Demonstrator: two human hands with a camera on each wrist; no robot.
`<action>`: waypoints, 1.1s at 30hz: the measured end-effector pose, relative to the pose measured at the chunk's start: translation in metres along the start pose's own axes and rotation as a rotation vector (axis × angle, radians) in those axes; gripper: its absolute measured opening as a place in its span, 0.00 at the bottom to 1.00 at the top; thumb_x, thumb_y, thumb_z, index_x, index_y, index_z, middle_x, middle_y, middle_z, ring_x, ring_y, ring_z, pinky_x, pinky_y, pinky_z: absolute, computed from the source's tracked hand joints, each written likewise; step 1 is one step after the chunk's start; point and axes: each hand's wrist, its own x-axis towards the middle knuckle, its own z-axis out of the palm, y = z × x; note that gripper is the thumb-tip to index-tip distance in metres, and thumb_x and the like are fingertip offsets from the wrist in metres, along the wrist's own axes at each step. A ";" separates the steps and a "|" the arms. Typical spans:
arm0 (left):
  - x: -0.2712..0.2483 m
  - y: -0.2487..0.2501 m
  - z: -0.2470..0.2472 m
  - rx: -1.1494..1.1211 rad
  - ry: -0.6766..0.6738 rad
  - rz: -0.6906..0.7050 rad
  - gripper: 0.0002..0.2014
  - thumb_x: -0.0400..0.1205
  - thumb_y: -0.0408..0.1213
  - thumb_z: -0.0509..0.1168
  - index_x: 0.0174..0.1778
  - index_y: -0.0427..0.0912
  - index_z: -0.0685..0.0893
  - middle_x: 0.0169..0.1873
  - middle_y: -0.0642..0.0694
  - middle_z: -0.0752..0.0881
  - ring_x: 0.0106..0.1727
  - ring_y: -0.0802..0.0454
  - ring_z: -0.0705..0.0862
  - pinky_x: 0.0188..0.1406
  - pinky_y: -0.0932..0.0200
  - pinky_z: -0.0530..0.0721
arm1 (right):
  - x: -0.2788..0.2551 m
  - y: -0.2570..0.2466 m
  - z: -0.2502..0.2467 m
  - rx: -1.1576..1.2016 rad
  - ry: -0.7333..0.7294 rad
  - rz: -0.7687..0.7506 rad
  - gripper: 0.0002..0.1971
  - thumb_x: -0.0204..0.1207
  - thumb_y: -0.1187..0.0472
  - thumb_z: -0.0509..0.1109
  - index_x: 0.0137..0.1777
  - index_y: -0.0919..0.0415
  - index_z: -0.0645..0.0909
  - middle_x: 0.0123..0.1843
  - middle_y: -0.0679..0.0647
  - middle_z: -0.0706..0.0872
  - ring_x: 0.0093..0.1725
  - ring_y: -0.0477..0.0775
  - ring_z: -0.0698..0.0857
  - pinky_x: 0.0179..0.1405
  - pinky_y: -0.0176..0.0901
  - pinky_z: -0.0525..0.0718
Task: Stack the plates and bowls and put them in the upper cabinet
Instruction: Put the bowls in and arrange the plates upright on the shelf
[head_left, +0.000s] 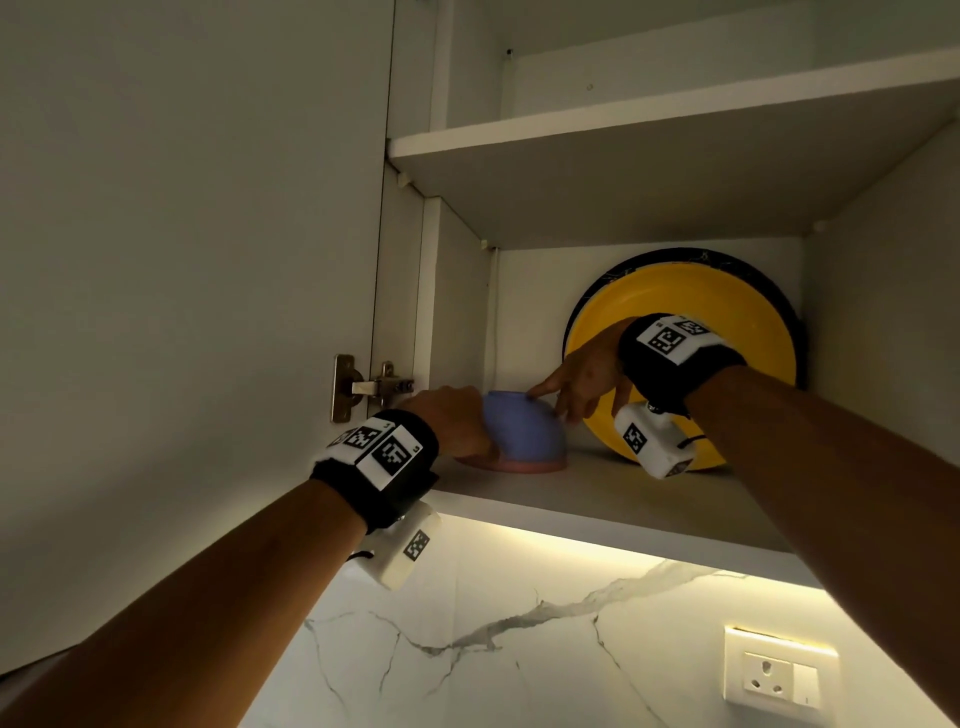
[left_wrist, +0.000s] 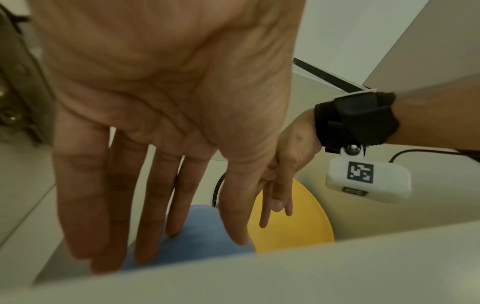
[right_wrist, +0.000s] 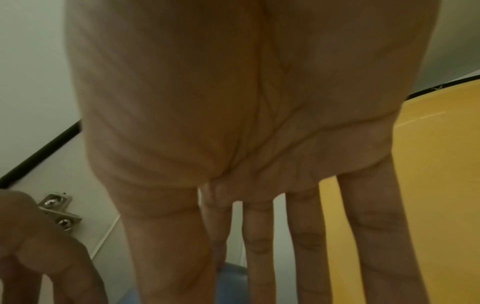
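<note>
A blue bowl lies upside down on a pink one on the lower shelf of the open upper cabinet. A yellow plate leans upright against the back wall with a black plate behind it. My left hand lies with straight fingers on the left side of the blue bowl. My right hand reaches in from the right, its straight fingers touching the bowl's top. In the right wrist view, the spread fingers point down at the blue bowl, beside the yellow plate.
The cabinet door stands open on the left, its metal hinge close to my left hand. An upper shelf sits above. Below the cabinet are a lit marble wall and a wall socket.
</note>
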 end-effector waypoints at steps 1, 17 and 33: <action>0.000 -0.001 0.000 -0.008 -0.002 0.006 0.20 0.81 0.45 0.66 0.63 0.36 0.83 0.60 0.37 0.86 0.60 0.38 0.85 0.58 0.52 0.80 | 0.000 0.001 -0.001 0.006 -0.012 -0.009 0.37 0.84 0.74 0.60 0.87 0.53 0.48 0.85 0.61 0.62 0.82 0.60 0.65 0.53 0.33 0.80; -0.084 0.007 0.005 -0.238 0.183 0.217 0.17 0.86 0.34 0.58 0.68 0.50 0.83 0.69 0.51 0.81 0.67 0.52 0.80 0.65 0.63 0.74 | -0.116 0.032 0.002 0.164 0.329 -0.059 0.39 0.79 0.57 0.72 0.85 0.41 0.55 0.69 0.47 0.78 0.67 0.55 0.80 0.51 0.43 0.87; -0.128 0.035 0.076 -0.442 0.378 0.283 0.20 0.83 0.49 0.65 0.72 0.57 0.75 0.70 0.62 0.77 0.71 0.62 0.72 0.64 0.72 0.63 | -0.238 0.033 0.180 -0.037 0.579 -0.005 0.48 0.64 0.21 0.51 0.70 0.23 0.16 0.67 0.13 0.25 0.72 0.20 0.32 0.75 0.31 0.48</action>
